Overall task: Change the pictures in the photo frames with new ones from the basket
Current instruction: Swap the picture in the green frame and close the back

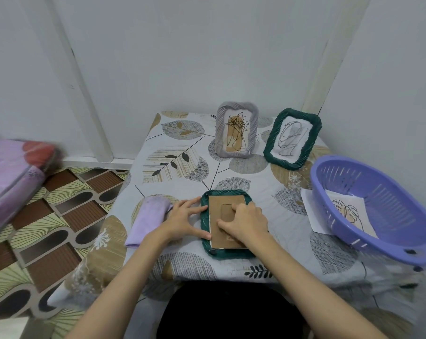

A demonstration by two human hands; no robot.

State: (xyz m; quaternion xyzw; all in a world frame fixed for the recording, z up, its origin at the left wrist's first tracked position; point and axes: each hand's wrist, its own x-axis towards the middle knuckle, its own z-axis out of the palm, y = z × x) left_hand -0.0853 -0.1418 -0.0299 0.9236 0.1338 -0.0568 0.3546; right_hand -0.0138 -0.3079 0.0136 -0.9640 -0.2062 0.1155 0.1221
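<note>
We count three photo frames on the table (pixel 173 140). One grey frame (pixel 237 130) and one green frame (pixel 292 138) stand up at the back, each with a scribble picture. One more green frame (pixel 205 228) lies face down near us, with its brown back board (pixel 219 209) on top. Our left hand (pixel 185 222) rests flat on its left edge, fingers straight. Our right hand (pixel 246 222) curls onto the board. One purple basket (pixel 368 211) at the right holds one leaf picture (pixel 346 211). One purple cloth (pixel 148 220) lies at the left.
</note>
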